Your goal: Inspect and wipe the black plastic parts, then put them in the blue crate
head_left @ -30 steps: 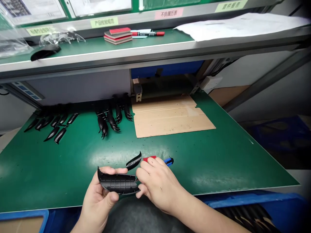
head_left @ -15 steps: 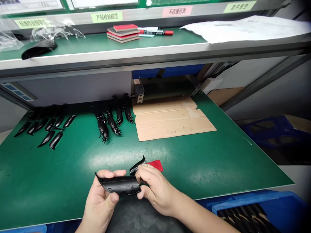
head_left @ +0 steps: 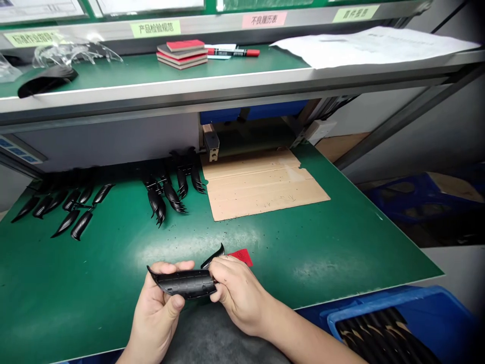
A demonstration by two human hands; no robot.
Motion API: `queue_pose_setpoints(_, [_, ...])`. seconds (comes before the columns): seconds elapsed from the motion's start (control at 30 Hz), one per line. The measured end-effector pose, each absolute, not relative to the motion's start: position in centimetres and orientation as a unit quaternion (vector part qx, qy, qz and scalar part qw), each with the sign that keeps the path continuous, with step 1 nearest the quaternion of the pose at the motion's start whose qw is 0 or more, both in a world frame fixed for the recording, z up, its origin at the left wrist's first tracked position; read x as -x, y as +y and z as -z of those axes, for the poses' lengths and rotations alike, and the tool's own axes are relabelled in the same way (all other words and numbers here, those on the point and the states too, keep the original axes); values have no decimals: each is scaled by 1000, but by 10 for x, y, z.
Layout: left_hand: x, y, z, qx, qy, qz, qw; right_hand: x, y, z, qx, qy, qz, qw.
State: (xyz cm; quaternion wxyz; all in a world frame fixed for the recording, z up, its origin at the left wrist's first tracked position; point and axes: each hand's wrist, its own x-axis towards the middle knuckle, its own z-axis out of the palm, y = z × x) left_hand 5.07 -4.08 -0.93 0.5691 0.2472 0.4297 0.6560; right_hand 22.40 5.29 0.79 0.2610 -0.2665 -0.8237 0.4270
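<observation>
Stretching below a metal-edged shelf [head_left: 227,82]: green tabletop [head_left: 310,258], cardboard sheet [head_left: 261,194].

From where I stand, a green desk [head_left: 322,253] runs beneath a metal-edged green shelf [head_left: 136,72], with a grey panel [head_left: 113,136] behind it on the left, a pale wall [head_left: 390,108] rightward, and light glaring softly off its top.
</observation>
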Motion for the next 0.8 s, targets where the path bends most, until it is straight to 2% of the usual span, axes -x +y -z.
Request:
queue_pose_setpoints(0.07, [-47, -44, 12, -261, 443, -647, 562, -226, 57, -7, 233, -823, -464, 231])
queue_pose_setpoints(0.23, [-53, -40, 10, -255, 436, -616, 604, -242, 65, -8, 158, -734, -646, 134])
queue_pose_setpoints(0.4, [-67, -31, 9, -229, 397, -608, 648, -260, 64, 6, 167, -623, -757, 102])
queue_pose_setpoints(0.6, [-68, -33, 14, -289, 395, -611, 622, -275, 65, 24, 187, -568, -784, 167])
queue_pose_setpoints(0.8, [-68, -34, 17, -293, 400, -626, 603, -285, 68, 14, 206, -556, -770, 237])
